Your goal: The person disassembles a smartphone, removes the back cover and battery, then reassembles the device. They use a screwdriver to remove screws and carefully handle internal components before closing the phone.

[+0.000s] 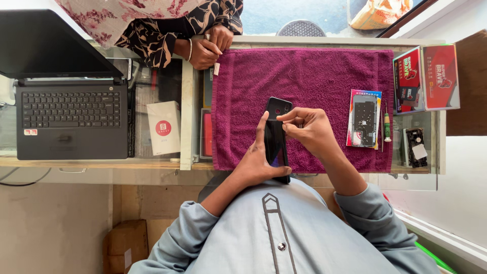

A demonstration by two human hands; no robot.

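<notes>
Both hands raised, left hand (261, 162) gripping phone (276, 137), right hand (309, 129) pinching.

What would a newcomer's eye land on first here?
The purple towel spread over the glass counter stands out most. At its near edge the left hand holds a black phone while the right hand pinches at its side. An open laptop sits far left.

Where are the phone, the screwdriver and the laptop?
phone (276, 139), head view, middle of its dark back.
screwdriver (387, 127), head view, on its green handle.
laptop (71, 109), head view, on its keyboard.
</notes>
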